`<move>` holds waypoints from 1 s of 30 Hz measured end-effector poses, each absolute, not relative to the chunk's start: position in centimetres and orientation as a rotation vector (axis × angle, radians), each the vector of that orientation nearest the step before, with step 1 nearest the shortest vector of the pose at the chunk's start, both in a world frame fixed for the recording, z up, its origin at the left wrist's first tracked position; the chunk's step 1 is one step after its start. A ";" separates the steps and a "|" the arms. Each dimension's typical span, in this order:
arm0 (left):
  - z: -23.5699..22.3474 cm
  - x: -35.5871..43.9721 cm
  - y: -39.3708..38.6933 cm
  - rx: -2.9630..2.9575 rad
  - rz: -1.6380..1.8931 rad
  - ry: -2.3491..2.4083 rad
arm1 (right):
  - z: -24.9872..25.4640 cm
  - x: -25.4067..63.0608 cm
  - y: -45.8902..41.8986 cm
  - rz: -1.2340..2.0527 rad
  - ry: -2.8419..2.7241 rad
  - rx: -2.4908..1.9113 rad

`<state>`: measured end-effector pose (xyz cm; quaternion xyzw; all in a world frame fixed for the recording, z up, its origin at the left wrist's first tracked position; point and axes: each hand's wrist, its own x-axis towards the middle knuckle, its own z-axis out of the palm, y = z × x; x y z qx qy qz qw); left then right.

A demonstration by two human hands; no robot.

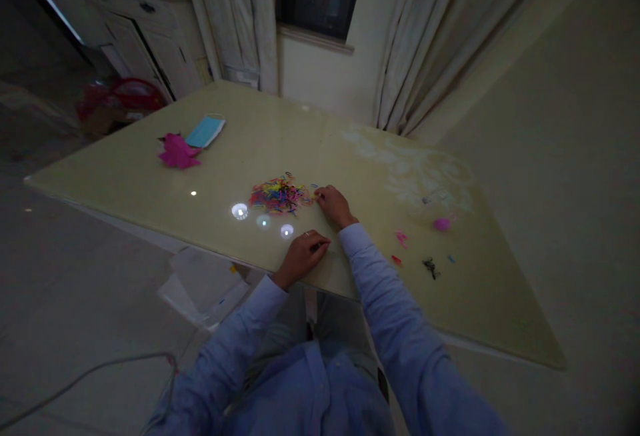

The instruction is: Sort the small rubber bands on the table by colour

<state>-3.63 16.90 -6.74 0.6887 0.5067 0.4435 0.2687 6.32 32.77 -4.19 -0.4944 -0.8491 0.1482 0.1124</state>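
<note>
A heap of small multicoloured loops (281,195), like rubber bands or paper clips, lies in the middle of the table. My right hand (334,205) is at the heap's right edge, its fingertips pinched together low over the tabletop; what is between them is too small to make out. Nearer the front edge rests my left hand (305,255), its fingers curled and a ring on one of them. Whether it holds anything is hidden. One dark loop (314,186) lies apart, just beyond my right fingertips.
Sorted-looking little groups lie to the right: pink pieces (401,239), red pieces (397,260), black loops (431,267) and a blue piece (451,259). Behind them are a magenta object (442,224) and clear plastic (426,204). A blue face mask (206,131) and crumpled pink item (179,151) lie left.
</note>
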 end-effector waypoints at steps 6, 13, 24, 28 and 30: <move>-6.7 -3.6 16.9 1.857 1.201 1.367 | -4.4 5.7 32.7 0.501 -2.367 -1.526; -6.8 -3.7 16.8 1.840 1.212 1.350 | -2.7 7.2 29.5 1.119 -1.721 -1.320; -6.6 -4.0 16.9 1.861 1.195 1.317 | 3.6 14.9 17.4 1.774 -1.062 -0.783; -7.0 -4.1 17.1 1.856 1.211 1.334 | 4.0 15.2 17.0 1.826 -0.950 -0.711; -7.1 -4.1 17.1 1.859 1.207 1.343 | 3.8 15.2 17.0 1.860 -0.894 -0.667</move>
